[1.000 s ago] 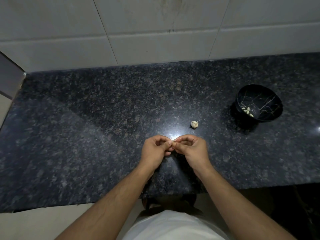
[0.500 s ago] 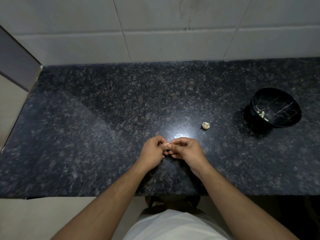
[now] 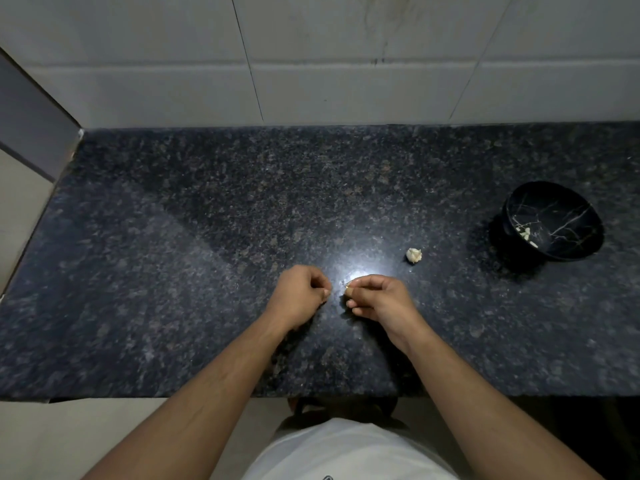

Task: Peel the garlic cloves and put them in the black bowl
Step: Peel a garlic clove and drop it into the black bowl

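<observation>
The garlic clove [image 3: 347, 290] is sitting pinched in the right hand [image 3: 379, 299], its fingertips curling round it; the clove's long axis is too small to tell. The left hand [image 3: 300, 295] is curling just left of it, apart, its contents hidden. The black bowl [image 3: 554, 252] is lying far right, nearer the right hand, with the remaining garlic piece [image 3: 414, 255] between.

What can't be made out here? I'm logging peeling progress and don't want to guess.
- Head view: the clove in the right hand is mostly covered by its fingertips; peeled or not is unclear.
- Whether the left hand holds skin: hidden by curled fingers.
- Pieces in the black bowl: too small to count.
</observation>
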